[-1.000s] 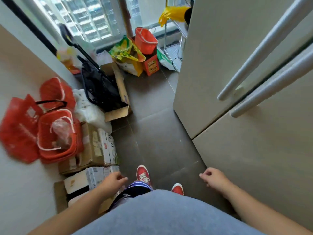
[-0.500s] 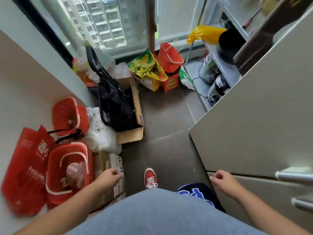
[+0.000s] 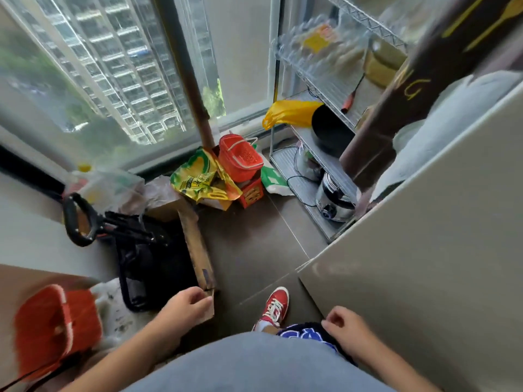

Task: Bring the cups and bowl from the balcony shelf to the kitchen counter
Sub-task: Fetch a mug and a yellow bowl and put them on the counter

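Note:
A metal wire shelf [image 3: 325, 80] stands at the far right of the balcony, past the corner of a tall beige fridge [image 3: 424, 236]. Its tiers carry a black pot [image 3: 329, 131], a steel cooker [image 3: 334, 196] and blurred clear items up top. No cups or bowl can be made out in the blur. My left hand [image 3: 185, 306] hangs low at the left with loosely curled fingers, holding nothing. My right hand [image 3: 346, 328] hangs low at the right, also loosely curled and holding nothing.
Clutter lines the left wall: red baskets [image 3: 53, 326], a black trolley bag [image 3: 147, 258], a cardboard box [image 3: 198, 250]. By the window sit a yellow-green sack [image 3: 198, 179] and a red basket [image 3: 240, 157]. Brown floor tiles [image 3: 254, 244] run between clutter and fridge.
The view has moved forward and lifted; the wire shelf and window have come into fuller view. Both hands stay low and hold nothing.

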### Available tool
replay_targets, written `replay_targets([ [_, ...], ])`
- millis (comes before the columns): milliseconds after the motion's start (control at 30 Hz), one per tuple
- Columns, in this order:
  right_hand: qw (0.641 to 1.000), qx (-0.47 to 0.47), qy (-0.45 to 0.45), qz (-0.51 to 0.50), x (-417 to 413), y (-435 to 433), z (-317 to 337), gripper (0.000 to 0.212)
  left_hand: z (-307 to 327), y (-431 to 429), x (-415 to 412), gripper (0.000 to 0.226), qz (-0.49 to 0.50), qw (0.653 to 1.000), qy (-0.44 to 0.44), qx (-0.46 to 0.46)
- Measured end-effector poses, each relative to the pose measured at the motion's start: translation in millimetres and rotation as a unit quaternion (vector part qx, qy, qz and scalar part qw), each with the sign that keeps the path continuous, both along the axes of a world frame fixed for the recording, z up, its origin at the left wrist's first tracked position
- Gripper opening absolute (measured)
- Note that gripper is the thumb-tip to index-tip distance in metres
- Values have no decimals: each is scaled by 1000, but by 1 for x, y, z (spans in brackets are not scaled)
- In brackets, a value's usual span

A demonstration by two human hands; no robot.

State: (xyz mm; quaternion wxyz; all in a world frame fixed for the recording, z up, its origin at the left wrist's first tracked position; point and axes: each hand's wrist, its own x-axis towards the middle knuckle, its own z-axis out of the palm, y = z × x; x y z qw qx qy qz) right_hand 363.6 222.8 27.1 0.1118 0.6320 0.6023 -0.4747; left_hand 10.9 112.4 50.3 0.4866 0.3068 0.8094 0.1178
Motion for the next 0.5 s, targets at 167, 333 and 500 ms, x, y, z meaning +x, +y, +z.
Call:
replay_targets([
  [167, 989, 76, 127, 19, -81, 91, 56, 14, 57, 103, 1, 10, -52, 993, -6, 106],
  [333, 962, 160, 223, -4, -128, 162, 139, 15, 112, 183, -2, 10, -71, 970, -33, 230],
  [500, 913, 219, 335, -81, -149, 217, 208, 6, 173, 264, -10, 12, -93, 931, -57, 348],
])
